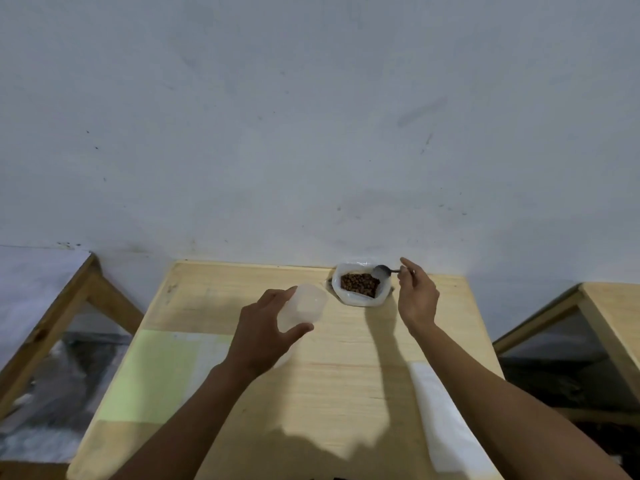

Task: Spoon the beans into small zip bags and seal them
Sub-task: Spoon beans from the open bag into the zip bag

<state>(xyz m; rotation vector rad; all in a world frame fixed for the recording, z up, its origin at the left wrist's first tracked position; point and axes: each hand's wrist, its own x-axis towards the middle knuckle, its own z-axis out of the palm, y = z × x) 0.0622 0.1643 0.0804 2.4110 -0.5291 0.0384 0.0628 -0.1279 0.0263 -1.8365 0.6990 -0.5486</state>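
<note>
- Two bare forearms come in from the bottom edge over a pale wooden table, the left from the lower left and the right from the lower right.
- A light green sheet lies flat on the table's left part.
- The left hand, raised above the table's middle, grips a clear, empty-looking zip bag between thumb and curled fingers; no writing shows on it.
- A white bag stands open at the table's far edge against the wall, with brown beans inside.
- A white strip lies beside the right forearm.
- The right hand, lifted near the white bag, pinches the handle of a dark spoon; its bowl hangs over the bag's right rim.
</note>
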